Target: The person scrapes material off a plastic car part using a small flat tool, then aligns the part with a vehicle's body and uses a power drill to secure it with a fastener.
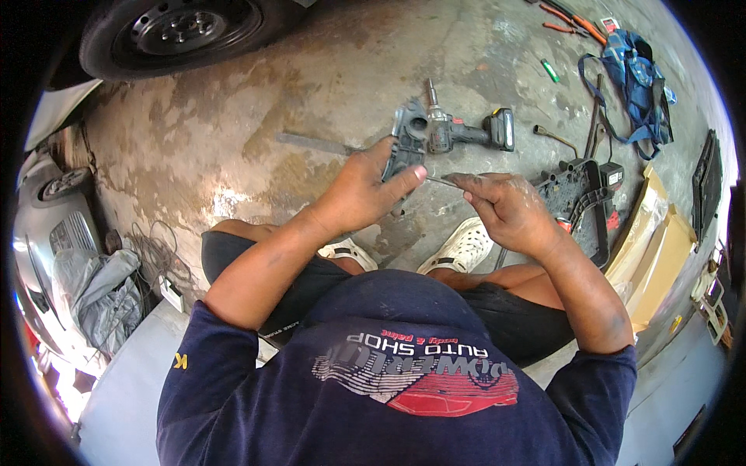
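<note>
My left hand (365, 186) is closed around a dark grey moulded part (406, 140) with a round hole near its top. The thumb presses on the part's near side. My right hand (513, 206) pinches a thin metal tool (443, 182), its tip close to the part and my left thumb. Most of the tool is hidden by the fingers, so its kind does not show. A long flat grey strip (311, 143) reaches left from behind my left hand; whether it lies on the floor or is held, I cannot make out. Just beyond the part lies a cordless power tool (458, 133).
On the stained concrete floor lie a bent wrench (556, 140), a black plastic housing (594, 210), cardboard (649, 248) and a blue strap bag (633, 85). Orange-handled pliers (563, 29) are farther off. A car wheel (183, 31) stands far left, a grey bumper (66, 217) nearer left.
</note>
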`<action>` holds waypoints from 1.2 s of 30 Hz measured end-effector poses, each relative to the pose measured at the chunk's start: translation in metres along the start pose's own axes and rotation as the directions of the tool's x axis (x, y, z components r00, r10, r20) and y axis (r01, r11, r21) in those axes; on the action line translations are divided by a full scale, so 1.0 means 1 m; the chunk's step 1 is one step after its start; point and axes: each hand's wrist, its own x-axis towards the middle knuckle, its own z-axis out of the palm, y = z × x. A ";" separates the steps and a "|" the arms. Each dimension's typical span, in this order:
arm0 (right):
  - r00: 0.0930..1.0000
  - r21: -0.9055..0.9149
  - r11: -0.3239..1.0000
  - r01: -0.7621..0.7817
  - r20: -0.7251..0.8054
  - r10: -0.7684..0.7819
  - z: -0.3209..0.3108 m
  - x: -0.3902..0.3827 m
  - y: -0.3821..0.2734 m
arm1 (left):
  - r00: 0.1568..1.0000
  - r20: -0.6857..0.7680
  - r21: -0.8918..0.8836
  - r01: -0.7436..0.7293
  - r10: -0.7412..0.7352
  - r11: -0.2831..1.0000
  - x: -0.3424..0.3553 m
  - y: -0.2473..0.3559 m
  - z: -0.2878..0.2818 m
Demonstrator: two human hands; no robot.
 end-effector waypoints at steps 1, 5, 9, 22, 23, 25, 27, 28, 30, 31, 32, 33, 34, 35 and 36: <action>1.000 0.003 1.000 0.004 -0.024 -0.004 0.000 0.001 -0.004 | 1.000 -0.010 -0.109 -0.022 0.021 0.994 0.002 -0.006 0.000; 0.995 -0.050 0.996 -0.074 -0.069 0.071 0.002 0.001 -0.027 | 0.998 -0.031 -0.322 0.043 -0.056 0.946 0.008 -0.006 -0.001; 0.970 -0.021 0.976 -0.216 -0.116 0.212 -0.003 -0.009 -0.058 | 0.989 -0.070 -0.424 0.087 -0.129 0.902 0.011 0.001 -0.005; 0.941 0.044 0.954 -0.296 -0.154 0.300 0.024 0.009 -0.087 | 0.979 -0.204 -0.326 -0.055 -0.013 0.944 0.016 -0.011 -0.002; 0.936 0.094 0.950 -0.297 -0.170 0.309 0.027 0.014 -0.087 | 0.974 -0.224 -0.344 -0.062 -0.018 0.937 0.016 -0.012 -0.002; 0.940 0.227 0.942 -0.248 -0.180 0.291 0.030 0.018 -0.078 | 0.977 -0.215 -0.390 -0.086 0.000 0.917 0.014 -0.007 -0.004; 0.955 0.391 0.907 -0.156 -0.175 0.240 0.035 0.015 -0.055 | 0.979 -0.205 -0.402 -0.092 0.009 0.911 0.012 -0.001 -0.005; 0.958 0.408 0.904 -0.127 -0.185 0.218 0.038 0.015 -0.050 | 0.980 -0.199 -0.391 -0.087 0.008 0.916 0.012 0.002 -0.005; 0.962 0.437 0.897 -0.069 -0.208 0.176 0.043 0.016 -0.041 | 0.985 -0.174 -0.401 -0.063 -0.008 0.914 0.012 0.004 -0.007; 0.964 0.423 0.904 -0.066 -0.206 0.167 0.044 0.016 -0.038 | 0.988 -0.155 -0.422 -0.044 -0.024 0.906 0.013 0.004 -0.010; 0.966 0.409 0.910 -0.063 -0.203 0.158 0.044 0.015 -0.035 | 0.990 -0.135 -0.441 -0.025 -0.038 0.897 0.013 0.004 -0.012; 0.969 0.395 0.917 -0.056 -0.201 0.146 0.043 0.017 -0.036 | 0.990 -0.130 -0.456 -0.004 -0.062 0.890 0.012 0.003 -0.013; 0.970 0.397 0.915 -0.072 -0.187 0.158 0.040 0.017 -0.039 | 0.989 -0.124 -0.471 0.016 -0.085 0.882 0.012 0.003 -0.013; 0.970 0.398 0.913 -0.089 -0.174 0.170 0.035 0.017 -0.043 | 0.987 -0.118 -0.485 0.037 -0.107 0.873 0.011 0.002 -0.013; 0.969 0.398 0.911 -0.105 -0.164 0.183 0.030 0.019 -0.045 | 0.986 -0.138 -0.530 0.007 -0.095 0.848 0.013 0.002 -0.013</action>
